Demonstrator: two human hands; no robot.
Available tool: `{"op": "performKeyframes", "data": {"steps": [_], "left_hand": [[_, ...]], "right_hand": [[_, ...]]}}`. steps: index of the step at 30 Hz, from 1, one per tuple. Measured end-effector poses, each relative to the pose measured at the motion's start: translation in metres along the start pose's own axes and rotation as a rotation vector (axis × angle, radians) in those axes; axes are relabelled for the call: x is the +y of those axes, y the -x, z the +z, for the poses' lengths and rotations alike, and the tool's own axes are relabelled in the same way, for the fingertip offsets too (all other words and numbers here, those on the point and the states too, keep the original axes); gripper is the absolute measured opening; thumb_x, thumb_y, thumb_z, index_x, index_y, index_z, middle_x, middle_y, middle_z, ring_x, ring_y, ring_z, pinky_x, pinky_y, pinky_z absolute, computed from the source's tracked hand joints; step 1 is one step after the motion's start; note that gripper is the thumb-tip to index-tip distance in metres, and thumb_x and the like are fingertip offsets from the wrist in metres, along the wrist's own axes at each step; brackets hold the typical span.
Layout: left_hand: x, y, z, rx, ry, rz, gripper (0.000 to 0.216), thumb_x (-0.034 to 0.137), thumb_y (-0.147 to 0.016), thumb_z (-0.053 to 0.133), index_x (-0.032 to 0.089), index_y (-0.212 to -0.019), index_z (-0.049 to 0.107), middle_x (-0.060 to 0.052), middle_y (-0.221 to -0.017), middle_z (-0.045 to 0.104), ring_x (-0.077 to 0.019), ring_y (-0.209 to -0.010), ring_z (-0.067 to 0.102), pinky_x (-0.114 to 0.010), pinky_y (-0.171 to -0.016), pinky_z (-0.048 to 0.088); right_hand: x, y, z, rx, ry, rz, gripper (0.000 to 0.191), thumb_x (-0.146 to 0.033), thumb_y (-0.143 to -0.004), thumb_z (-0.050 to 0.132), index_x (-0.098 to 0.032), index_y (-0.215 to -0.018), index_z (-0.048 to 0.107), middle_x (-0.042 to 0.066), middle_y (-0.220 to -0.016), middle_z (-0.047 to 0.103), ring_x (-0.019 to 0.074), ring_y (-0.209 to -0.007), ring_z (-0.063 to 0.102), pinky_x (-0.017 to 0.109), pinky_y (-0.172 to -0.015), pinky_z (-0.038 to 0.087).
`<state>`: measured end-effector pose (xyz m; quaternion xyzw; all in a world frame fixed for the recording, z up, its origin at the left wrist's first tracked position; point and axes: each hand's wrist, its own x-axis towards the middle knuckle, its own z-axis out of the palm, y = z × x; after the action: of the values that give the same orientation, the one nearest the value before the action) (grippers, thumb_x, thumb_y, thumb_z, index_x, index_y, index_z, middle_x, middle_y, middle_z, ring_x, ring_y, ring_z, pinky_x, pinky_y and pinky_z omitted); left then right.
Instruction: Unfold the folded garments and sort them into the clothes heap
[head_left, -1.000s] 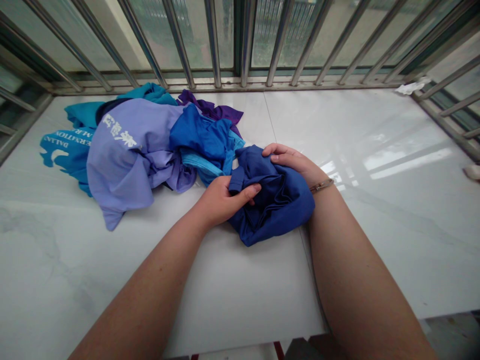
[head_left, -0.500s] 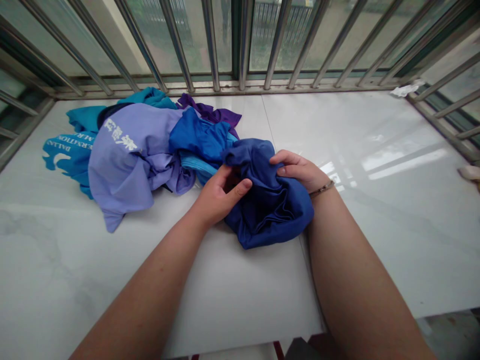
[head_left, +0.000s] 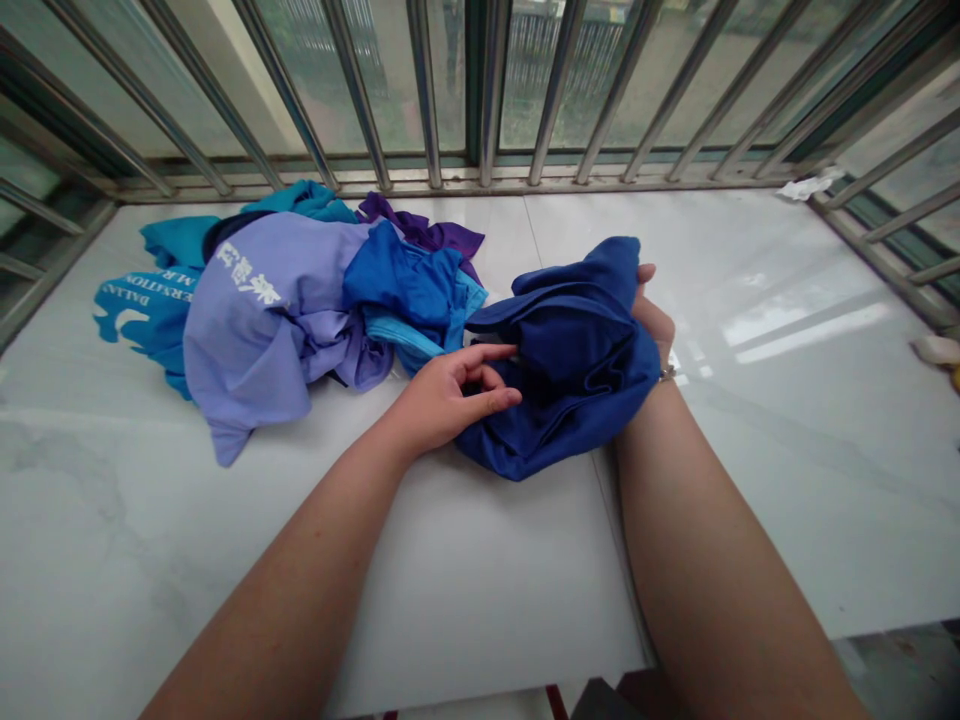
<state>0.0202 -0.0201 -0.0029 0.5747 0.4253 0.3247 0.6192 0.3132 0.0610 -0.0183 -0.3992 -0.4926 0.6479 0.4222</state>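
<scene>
A dark blue garment (head_left: 570,350) lies bunched in front of me, with its folds spread and its upper right part raised. My right hand (head_left: 654,310) is behind its right side, gripping the cloth; most of the fingers are hidden by the fabric. At the left edge of the garment rests my left hand (head_left: 465,395), thumb and index finger stretched out and apart, touching the cloth. Just beyond the left hand are a bright blue garment (head_left: 405,275) and a light blue piece of cloth (head_left: 409,335).
A lavender shirt (head_left: 255,330) with white lettering lies heaped at the left, over a teal-blue printed garment (head_left: 146,320). Purple cloth (head_left: 442,238) sits behind. Metal bars (head_left: 487,100) border the white marbled surface (head_left: 480,580). A crumpled white scrap (head_left: 810,185) lies far right.
My right hand has gone from the top of the dark blue garment to behind its right side, lifting and spreading it. My left hand has shifted slightly right, with its fingers loosened.
</scene>
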Motion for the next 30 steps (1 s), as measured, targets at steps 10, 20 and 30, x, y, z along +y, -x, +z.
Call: {"op": "performKeyframes", "data": {"steps": [10,20,30], "left_hand": [[-0.001,0.001,0.001,0.154,0.169,0.155,0.089,0.082,-0.081,0.085,0.022,-0.144,0.066,-0.014,-0.145,0.075,-0.0361,-0.144,0.066,-0.043,-0.118,0.055],[-0.001,0.004,0.002,0.297,0.468,0.096,0.070,0.072,-0.083,0.088,0.029,-0.137,0.073,-0.008,-0.130,0.084,-0.0355,-0.140,0.071,-0.052,-0.119,0.058],[0.002,0.025,-0.004,0.121,0.489,0.007,0.061,0.070,-0.076,0.089,0.027,-0.119,0.080,-0.011,-0.127,0.084,-0.0474,-0.147,0.065,-0.065,-0.120,0.058]], "right_hand": [[-0.007,0.023,0.051,-0.455,-0.185,0.079,0.069,-0.066,-0.076,0.091,-0.023,-0.129,0.080,0.011,-0.119,0.083,0.0304,-0.110,0.079,0.042,-0.096,0.064],[-0.010,0.004,0.058,-0.206,-0.248,-0.003,0.055,-0.060,-0.082,0.092,-0.028,-0.124,0.077,0.003,-0.116,0.081,0.0212,-0.104,0.076,0.032,-0.095,0.065],[-0.016,0.009,0.059,-0.305,0.065,0.021,0.055,-0.022,-0.077,0.098,-0.033,-0.127,0.078,0.001,-0.131,0.081,0.0296,-0.142,0.063,0.038,-0.116,0.058]]}}
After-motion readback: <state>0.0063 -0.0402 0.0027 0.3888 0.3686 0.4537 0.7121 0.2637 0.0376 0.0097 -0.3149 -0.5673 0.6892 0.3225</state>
